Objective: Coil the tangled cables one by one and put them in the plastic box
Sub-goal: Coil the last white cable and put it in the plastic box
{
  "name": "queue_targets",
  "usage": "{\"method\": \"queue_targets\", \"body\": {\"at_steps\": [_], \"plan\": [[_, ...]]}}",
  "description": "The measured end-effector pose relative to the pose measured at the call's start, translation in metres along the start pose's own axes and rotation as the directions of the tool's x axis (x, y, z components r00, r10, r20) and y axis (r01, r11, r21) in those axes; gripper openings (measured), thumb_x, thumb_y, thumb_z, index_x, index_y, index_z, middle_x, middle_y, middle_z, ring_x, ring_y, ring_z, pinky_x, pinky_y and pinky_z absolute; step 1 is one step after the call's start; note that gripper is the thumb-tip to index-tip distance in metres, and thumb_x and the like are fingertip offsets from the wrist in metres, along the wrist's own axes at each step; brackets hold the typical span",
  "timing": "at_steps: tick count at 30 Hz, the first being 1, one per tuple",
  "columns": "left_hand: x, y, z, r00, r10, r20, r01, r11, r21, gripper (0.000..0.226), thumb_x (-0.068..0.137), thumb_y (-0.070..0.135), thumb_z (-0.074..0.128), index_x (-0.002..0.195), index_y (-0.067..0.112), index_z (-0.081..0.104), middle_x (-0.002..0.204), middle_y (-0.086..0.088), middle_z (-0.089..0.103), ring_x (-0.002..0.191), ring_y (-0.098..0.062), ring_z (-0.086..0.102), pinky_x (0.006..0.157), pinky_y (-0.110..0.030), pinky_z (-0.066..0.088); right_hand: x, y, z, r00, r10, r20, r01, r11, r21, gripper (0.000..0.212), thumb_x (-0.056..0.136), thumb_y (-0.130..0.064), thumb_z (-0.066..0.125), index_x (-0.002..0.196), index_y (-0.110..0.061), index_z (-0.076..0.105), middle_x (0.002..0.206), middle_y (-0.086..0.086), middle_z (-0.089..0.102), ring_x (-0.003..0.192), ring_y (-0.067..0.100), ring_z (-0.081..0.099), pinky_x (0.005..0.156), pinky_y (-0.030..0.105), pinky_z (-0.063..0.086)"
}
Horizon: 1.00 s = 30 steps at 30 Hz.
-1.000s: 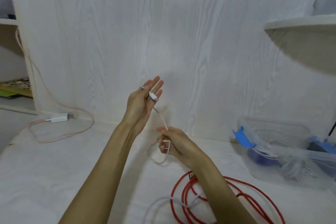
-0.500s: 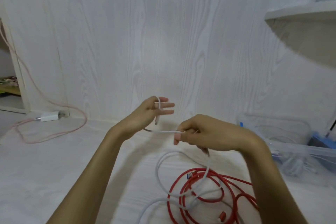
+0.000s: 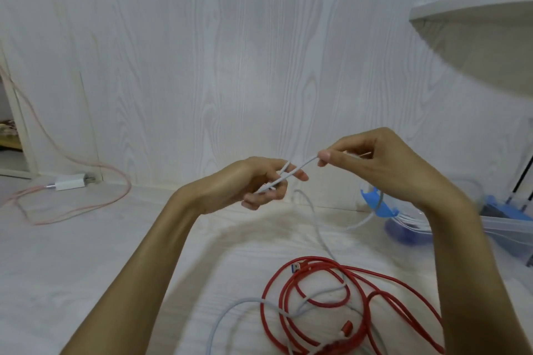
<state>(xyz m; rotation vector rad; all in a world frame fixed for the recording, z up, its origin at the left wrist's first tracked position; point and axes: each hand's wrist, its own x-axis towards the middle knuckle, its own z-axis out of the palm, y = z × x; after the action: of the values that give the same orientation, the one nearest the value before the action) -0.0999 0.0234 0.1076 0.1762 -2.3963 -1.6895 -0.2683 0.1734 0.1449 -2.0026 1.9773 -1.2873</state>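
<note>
1. A white cable [image 3: 298,170] stretches taut between two raised hands above a pale wood-grain surface [image 3: 86,268], its short span running from lower left to upper right.
2. The left hand [image 3: 259,181] holds the cable's lower end, fingers curled around it with a turn of cable looped over the fingers.
3. The right hand [image 3: 366,158] pinches the cable between thumb and forefinger at the upper end of the span, higher than the left hand and just beside it.
4. From the hands the rest of the white cable drops to the surface and trails toward the viewer, threading through a red cable [image 3: 331,297] that lies in loose overlapping loops below the right forearm.
5. A clear plastic box [image 3: 504,228] with blue latches sits at the right edge, partly hidden behind the right arm; white cables show inside it.
6. Far left, well apart from the hands, a white charger [image 3: 70,183] lies at the base of the wall with a pink cable [image 3: 101,204] looping around it.
7. A pale shelf [image 3: 473,3] juts from the wall at upper right.
</note>
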Motion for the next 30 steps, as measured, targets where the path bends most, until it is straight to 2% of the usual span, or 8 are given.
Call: {"method": "queue_targets", "body": {"at_steps": [4,8,11,16,19,23,26,30], "plan": [[0.003,0.005,0.004,0.998,0.056,0.012,-0.053,0.984,-0.171,0.035,0.085,0.024,0.036,0.097,0.023,0.068,0.058,0.007,0.031,0.047,-0.005,0.018,0.043,-0.016,0.02,0.0,0.012,-0.003,0.96,0.015,-0.28,-0.035,0.997,-0.066,0.046,0.059,-0.065,0.068,0.061,-0.018,0.068,0.046,-0.002,0.045,0.046,0.005,0.034,0.049,0.022,0.03],[0.002,0.014,0.012,0.985,0.087,0.149,-0.055,0.977,-0.207,0.041,0.094,0.043,0.034,0.101,0.025,0.069,0.057,0.011,0.029,0.045,-0.002,0.02,0.044,-0.016,0.019,0.003,0.012,0.003,0.929,0.014,-0.369,-0.012,1.0,0.007,0.055,0.063,-0.064,0.066,0.057,-0.01,0.058,0.039,-0.01,0.031,0.041,0.006,0.026,0.044,0.014,0.025],[-0.001,0.019,0.022,0.948,0.159,0.277,-0.11,0.976,-0.186,0.036,0.098,0.036,0.035,0.109,0.028,0.069,0.054,0.015,0.027,0.042,0.001,0.021,0.042,-0.012,0.021,0.008,0.008,0.015,0.902,0.028,-0.431,0.044,0.987,0.155,0.052,0.079,-0.054,0.059,0.049,-0.014,0.047,0.039,-0.011,0.031,0.039,0.004,0.026,0.043,0.007,0.026],[0.0,0.032,0.03,0.918,0.35,0.187,-0.165,0.766,-0.621,0.036,0.093,0.028,0.043,0.114,0.014,0.068,0.054,0.008,0.02,0.04,-0.006,0.017,0.037,-0.014,0.016,0.027,0.01,0.049,0.775,0.201,-0.599,-0.062,0.968,0.245,0.055,0.098,-0.038,0.044,0.047,-0.02,0.036,0.035,-0.01,0.033,0.036,0.003,0.028,0.042,0.017,0.023],[-0.003,0.04,0.026,0.896,0.443,0.041,-0.232,0.543,-0.807,0.044,0.093,0.022,0.042,0.13,0.001,0.052,0.059,0.007,0.03,0.043,-0.007,0.024,0.04,-0.018,0.019,0.03,0.008,0.08,0.825,0.324,-0.464,-0.214,0.938,0.275,0.052,0.101,-0.04,0.03,0.056,-0.02,0.045,0.048,-0.008,0.045,0.04,0.001,0.038,0.043,0.014,0.029],[-0.008,0.04,0.015,0.865,0.414,-0.283,-0.443,0.369,-0.817,0.037,0.101,0.015,0.031,0.129,-0.004,0.044,0.084,0.006,0.068,0.06,-0.001,0.063,0.041,-0.011,0.041,0.028,-0.002,0.114,0.89,0.454,-0.044,-0.403,0.827,0.393,0.038,0.102,-0.039,0.027,0.081,-0.018,0.051,0.065,-0.002,0.051,0.051,0.009,0.042,0.049,0.022,0.032],[-0.005,0.032,0.004,0.782,0.297,-0.547,-0.622,0.433,-0.653,0.035,0.104,0.015,0.023,0.127,0.0,0.045,0.109,-0.006,0.071,0.094,-0.013,0.07,0.067,-0.02,0.057,0.022,-0.013,0.117,0.892,0.392,0.224,-0.449,0.822,0.35,0.02,0.101,-0.026,0.03,0.101,-0.018,0.049,0.07,-0.003,0.049,0.046,0.005,0.038,0.042,0.015,0.032],[0.002,0.01,-0.015,0.632,0.14,-0.762,-0.673,0.586,-0.451,0.034,0.106,0.02,0.018,0.121,0.009,0.047,0.119,-0.006,0.065,0.11,-0.018,0.064,0.1,-0.04,0.046,0.014,-0.025,0.108,0.88,0.225,0.419,-0.296,0.949,0.112,0.03,0.1,-0.015,0.029,0.124,-0.025,0.044,0.073,-0.006,0.055,0.051,0.004,0.045,0.05,0.014,0.039]]}}
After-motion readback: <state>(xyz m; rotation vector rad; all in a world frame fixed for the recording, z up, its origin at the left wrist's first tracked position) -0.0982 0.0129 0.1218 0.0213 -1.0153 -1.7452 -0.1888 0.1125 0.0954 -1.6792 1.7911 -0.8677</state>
